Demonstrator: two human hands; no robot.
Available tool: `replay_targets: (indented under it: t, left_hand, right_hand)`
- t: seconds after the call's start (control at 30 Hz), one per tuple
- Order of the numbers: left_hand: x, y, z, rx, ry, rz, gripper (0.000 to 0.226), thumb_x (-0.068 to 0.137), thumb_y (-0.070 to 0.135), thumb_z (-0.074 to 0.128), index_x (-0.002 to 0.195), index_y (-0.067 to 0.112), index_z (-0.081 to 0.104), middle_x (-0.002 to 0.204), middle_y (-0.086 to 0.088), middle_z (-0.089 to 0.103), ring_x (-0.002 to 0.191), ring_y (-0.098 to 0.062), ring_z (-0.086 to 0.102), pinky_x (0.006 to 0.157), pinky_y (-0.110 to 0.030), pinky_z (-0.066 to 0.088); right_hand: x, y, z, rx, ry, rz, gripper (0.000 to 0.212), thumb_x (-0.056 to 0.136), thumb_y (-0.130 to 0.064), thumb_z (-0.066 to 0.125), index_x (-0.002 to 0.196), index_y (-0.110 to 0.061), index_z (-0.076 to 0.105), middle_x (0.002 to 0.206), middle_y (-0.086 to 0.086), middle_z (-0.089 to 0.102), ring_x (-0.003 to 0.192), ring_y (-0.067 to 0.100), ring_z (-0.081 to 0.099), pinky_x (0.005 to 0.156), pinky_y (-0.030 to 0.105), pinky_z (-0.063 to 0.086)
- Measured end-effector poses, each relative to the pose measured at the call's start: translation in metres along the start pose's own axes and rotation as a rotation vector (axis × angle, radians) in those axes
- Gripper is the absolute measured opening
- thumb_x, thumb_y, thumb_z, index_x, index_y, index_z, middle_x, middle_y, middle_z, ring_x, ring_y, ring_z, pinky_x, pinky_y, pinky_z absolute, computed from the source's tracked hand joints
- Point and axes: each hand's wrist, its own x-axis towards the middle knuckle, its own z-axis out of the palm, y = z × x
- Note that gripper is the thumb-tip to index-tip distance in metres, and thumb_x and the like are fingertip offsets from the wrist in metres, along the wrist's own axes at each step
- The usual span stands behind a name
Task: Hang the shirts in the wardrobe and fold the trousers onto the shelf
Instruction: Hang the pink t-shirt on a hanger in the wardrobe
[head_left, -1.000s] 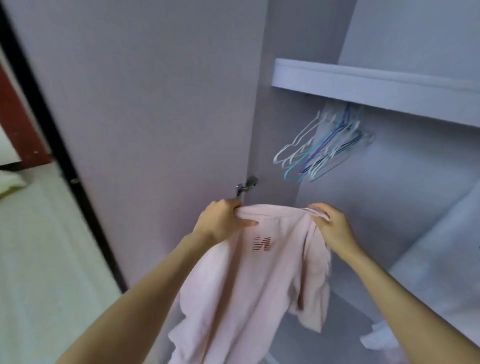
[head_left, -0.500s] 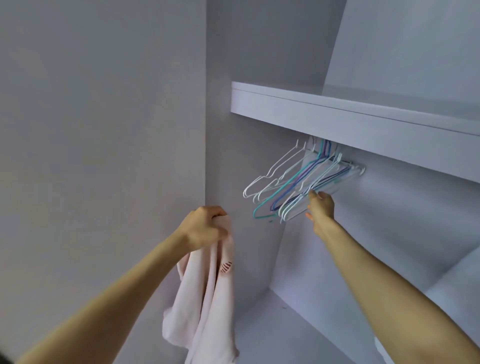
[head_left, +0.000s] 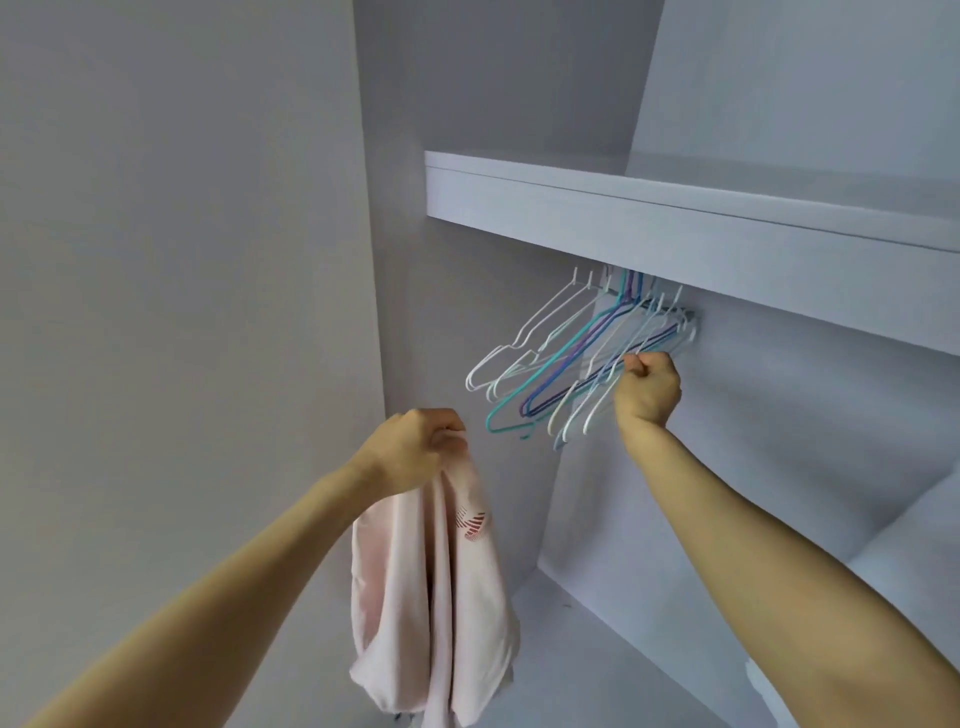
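A pale pink shirt (head_left: 441, 597) with a red logo hangs bunched from my left hand (head_left: 415, 452), which grips it at the top, low and left of the hangers. Several wire hangers (head_left: 566, 364) in white, teal, purple and blue hang close together under the wardrobe shelf (head_left: 675, 234). My right hand (head_left: 647, 387) is up at the right end of that bunch, fingers curled round the bottom bar of one of the rightmost hangers. The rail that carries the hangers is mostly hidden behind the shelf's front edge.
The open wardrobe door (head_left: 182, 312) fills the left side. The wardrobe's side panel (head_left: 467, 93) and back wall (head_left: 805, 441) are pale grey. A lower board (head_left: 623, 675) lies below the hangers, and a pale surface (head_left: 924, 545) shows at the right edge.
A second ago both hands held the shirt spread out. My right hand let go, rose to the hangers and has closed on one. The shirt now hangs bunched from my left hand alone.
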Motion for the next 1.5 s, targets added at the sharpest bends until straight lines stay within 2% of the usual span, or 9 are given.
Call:
replay_targets:
  t: [0.23, 0.5, 0.8, 0.9, 1.03, 1.2, 1.33, 1.4, 1.5]
  left_hand:
    - [-0.006, -0.001, 0.011, 0.269, -0.103, 0.162, 0.016, 0.094, 0.025, 0.044, 0.102, 0.022, 0.057, 0.107, 0.002, 0.062, 0.102, -0.024, 0.056, 0.080, -0.032, 0.045]
    - [-0.022, -0.003, 0.036, 0.579, -0.258, 0.161, 0.018, 0.099, 0.023, 0.030, 0.113, 0.024, 0.043, 0.105, -0.012, 0.062, 0.096, -0.034, 0.059, 0.072, -0.033, 0.040]
    - [-0.037, 0.008, 0.049, 0.285, -0.506, 0.118, 0.017, 0.094, 0.015, 0.044, 0.079, 0.022, 0.040, 0.102, -0.003, 0.063, 0.097, -0.027, 0.054, 0.085, -0.035, 0.044]
    - [-0.053, 0.001, 0.052, 0.244, -0.483, 0.196, 0.011, 0.088, 0.008, 0.051, 0.083, 0.018, 0.051, 0.087, 0.004, 0.061, 0.091, -0.021, 0.055, 0.073, -0.023, 0.039]
    - [-0.073, -0.008, 0.053, 0.244, -0.364, 0.292, 0.011, 0.088, 0.013, 0.059, 0.096, 0.008, 0.062, 0.095, -0.004, 0.067, 0.090, -0.022, 0.058, 0.065, -0.016, 0.031]
    - [-0.084, -0.022, 0.044, 0.150, -0.215, 0.349, 0.010, 0.086, 0.011, 0.060, 0.096, 0.009, 0.063, 0.099, 0.001, 0.061, 0.091, -0.022, 0.058, 0.077, -0.030, 0.043]
    - [-0.093, -0.028, 0.041, 0.097, -0.129, 0.304, 0.010, 0.087, 0.015, 0.062, 0.096, 0.013, 0.063, 0.094, 0.006, 0.060, 0.095, -0.019, 0.053, 0.080, -0.038, 0.046]
    - [-0.096, -0.029, 0.045, 0.087, -0.120, 0.283, 0.010, 0.088, 0.017, 0.060, 0.098, 0.014, 0.062, 0.089, 0.007, 0.059, 0.096, -0.019, 0.052, 0.080, -0.035, 0.045]
    - [-0.099, -0.030, 0.051, 0.155, -0.120, 0.279, 0.015, 0.091, 0.026, 0.054, 0.104, 0.021, 0.059, 0.091, 0.003, 0.060, 0.094, -0.024, 0.056, 0.076, -0.030, 0.043]
  right_hand:
    - [0.003, 0.007, -0.035, 0.091, -0.045, -0.023, 0.020, 0.091, 0.002, 0.041, 0.077, -0.011, 0.048, 0.083, 0.011, 0.050, 0.079, 0.022, 0.047, 0.071, 0.025, 0.038]
    - [-0.041, 0.023, -0.076, 0.274, -0.122, 0.233, 0.032, 0.093, 0.004, 0.030, 0.074, -0.019, 0.043, 0.066, 0.007, 0.047, 0.042, 0.012, 0.044, 0.039, 0.015, 0.039]
    - [-0.136, 0.072, -0.137, 0.224, -0.099, 0.138, 0.028, 0.094, -0.003, 0.047, 0.070, -0.010, 0.036, 0.062, 0.009, 0.028, 0.043, 0.008, 0.029, 0.040, 0.019, 0.026]
    - [-0.167, 0.100, -0.151, 0.106, -0.085, 0.093, 0.034, 0.091, -0.012, 0.056, 0.066, 0.000, 0.036, 0.058, 0.015, 0.038, 0.051, 0.018, 0.037, 0.051, 0.028, 0.034]
    - [-0.162, 0.102, -0.146, -0.017, -0.095, 0.198, 0.038, 0.089, -0.015, 0.059, 0.057, -0.011, 0.038, 0.051, 0.005, 0.042, 0.051, 0.020, 0.040, 0.057, 0.029, 0.036]
    - [-0.199, 0.114, -0.149, -0.080, 0.000, 0.040, 0.054, 0.087, -0.013, 0.063, 0.051, -0.019, 0.023, 0.050, -0.005, 0.021, 0.047, 0.006, 0.022, 0.048, 0.019, 0.022]
    - [-0.210, 0.123, -0.156, -0.065, -0.104, 0.070, 0.008, 0.087, -0.011, 0.062, 0.083, -0.007, 0.056, 0.057, 0.006, 0.046, 0.056, 0.021, 0.043, 0.058, 0.034, 0.040]
    - [-0.206, 0.121, -0.158, -0.110, -0.107, 0.061, 0.015, 0.088, -0.013, 0.062, 0.102, -0.008, 0.057, 0.063, 0.005, 0.048, 0.062, 0.024, 0.046, 0.064, 0.036, 0.042]
    - [-0.207, 0.117, -0.160, -0.209, -0.041, 0.082, 0.020, 0.086, -0.025, 0.065, 0.076, -0.014, 0.051, 0.061, -0.002, 0.042, 0.064, 0.023, 0.043, 0.066, 0.035, 0.038]
